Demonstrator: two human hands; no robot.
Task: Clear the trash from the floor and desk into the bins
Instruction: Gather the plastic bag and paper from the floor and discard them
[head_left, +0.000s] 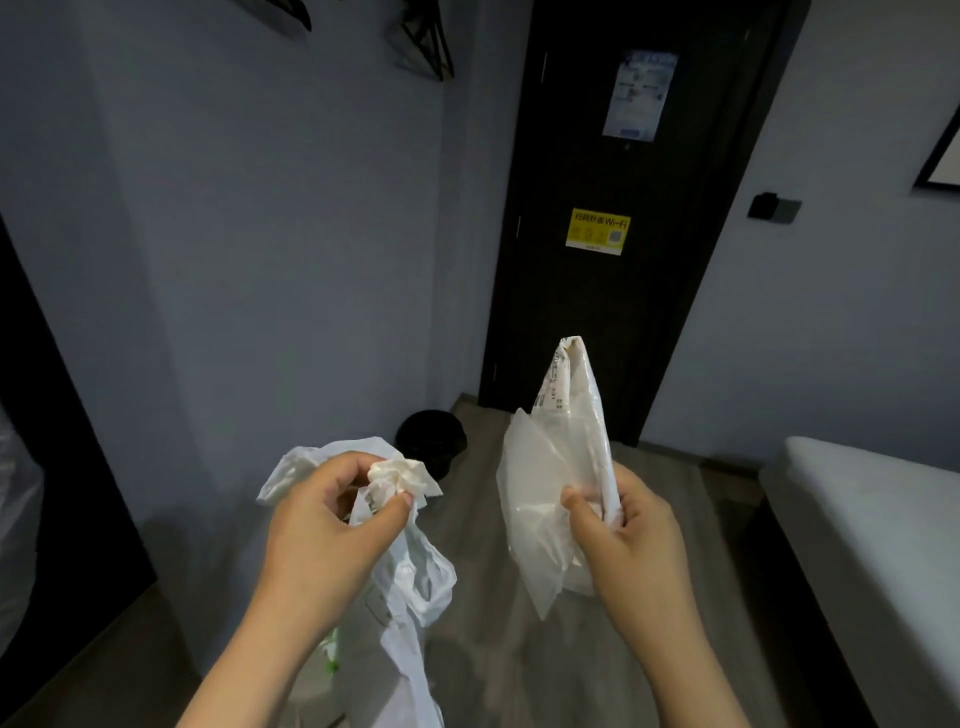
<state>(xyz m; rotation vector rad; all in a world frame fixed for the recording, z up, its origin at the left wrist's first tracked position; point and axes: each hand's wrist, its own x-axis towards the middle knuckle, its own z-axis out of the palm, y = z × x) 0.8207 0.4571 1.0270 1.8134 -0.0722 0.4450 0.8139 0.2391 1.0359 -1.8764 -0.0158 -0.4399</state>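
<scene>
Left hand (332, 519) is pinching tissue (402, 474) and white bag (410, 577), right hand (631, 540) gripping clear wrapper (550, 499) — both short of black bin (432, 439); disposal pending.

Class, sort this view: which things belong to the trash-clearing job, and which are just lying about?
Job: left hand, crumpled tissue, white plastic bag, right hand, translucent bag, black bin.
Just there: door, Wi-Fi sticker, bed, wall switch.
</scene>
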